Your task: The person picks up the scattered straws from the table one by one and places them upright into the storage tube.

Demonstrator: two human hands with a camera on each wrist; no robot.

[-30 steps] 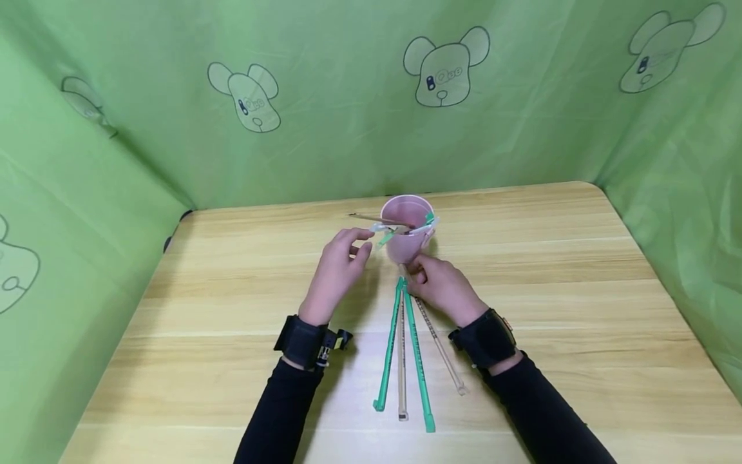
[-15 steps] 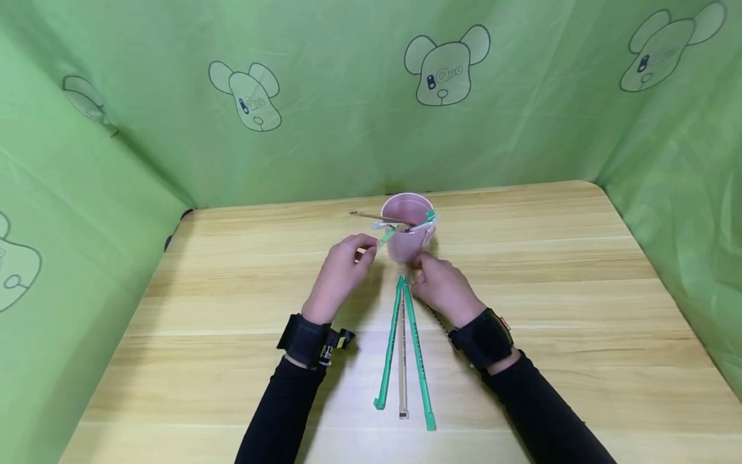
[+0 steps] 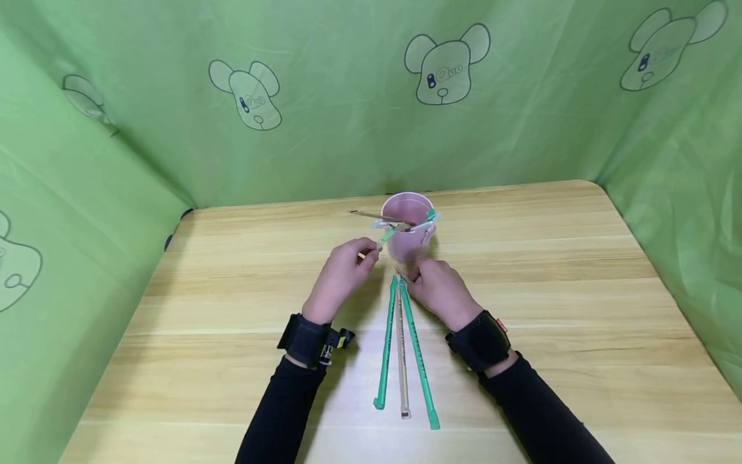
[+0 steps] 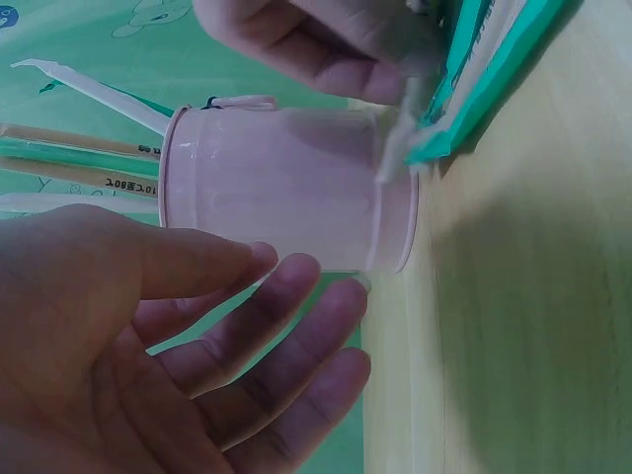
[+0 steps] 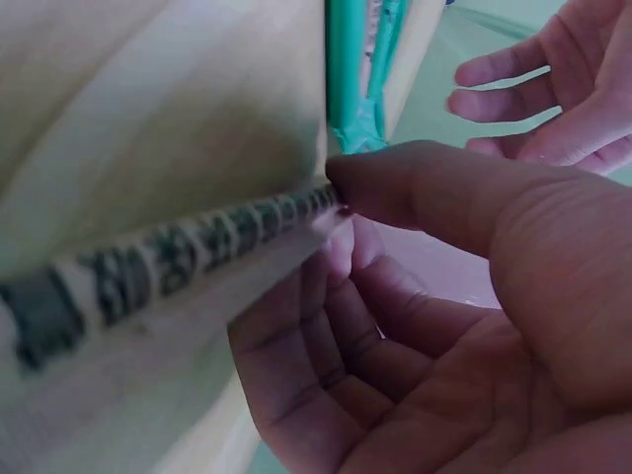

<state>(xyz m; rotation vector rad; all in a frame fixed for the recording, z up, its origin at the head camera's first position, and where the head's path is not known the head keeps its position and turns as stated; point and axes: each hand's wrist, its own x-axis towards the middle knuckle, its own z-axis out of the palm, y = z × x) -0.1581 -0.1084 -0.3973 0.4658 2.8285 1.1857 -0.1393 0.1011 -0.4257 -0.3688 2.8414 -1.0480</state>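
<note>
A pink bucket-shaped cup stands near the table's back edge, with several paper-wrapped straws sticking out over its rim. My right hand, just in front of the cup, pinches a brown-wrapped straw between thumb and fingers; printed characters run along its wrapper. To the cup's left is my left hand, fingers loosely bent and holding nothing, fingertips close to the cup's side in the left wrist view. Two green-wrapped straws and a brown-wrapped one lie fanned out on the table between my arms.
The wood-grain table is bordered by green cloth printed with bear heads, at the back and both sides. One brown-wrapped straw juts out leftward from the cup's rim. Black bands wrap both wrists.
The rightmost brown-wrapped straw has been lifted from the table in my right hand. My left hand has shifted slightly right and toward me. The remaining straws' upper ends have moved a little left.
</note>
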